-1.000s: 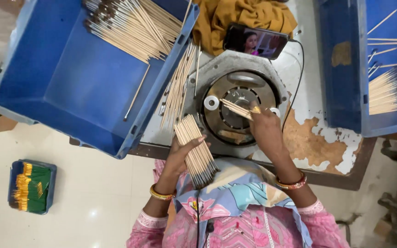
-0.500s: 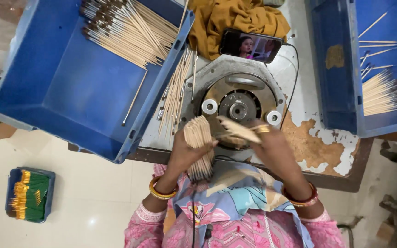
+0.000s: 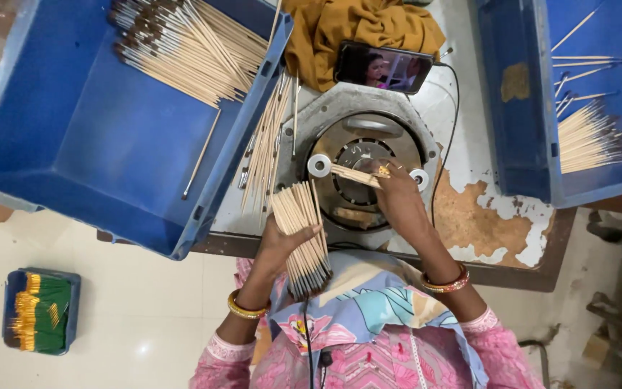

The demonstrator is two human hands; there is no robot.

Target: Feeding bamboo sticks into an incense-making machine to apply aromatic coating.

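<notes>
The thin sticks (image 3: 304, 234) at centre look like pale, matt wood with dark coated ends. The round machine (image 3: 365, 155) is dull grey metal. Upper left, the blue crate (image 3: 73, 158) is smooth plastic. The mustard cloth (image 3: 354, 29) is soft and creased; the table (image 3: 484, 216) shows peeling, rough paint.

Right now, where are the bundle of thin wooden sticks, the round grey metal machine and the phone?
Bundle of thin wooden sticks (image 3: 302, 234): head view, mid-bundle.
Round grey metal machine (image 3: 368, 124): head view, upper rim.
Phone (image 3: 383, 68): head view, screen.

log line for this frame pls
left hand: holds stick bundle | right hand: few sticks on round machine | left crate: sticks
</notes>
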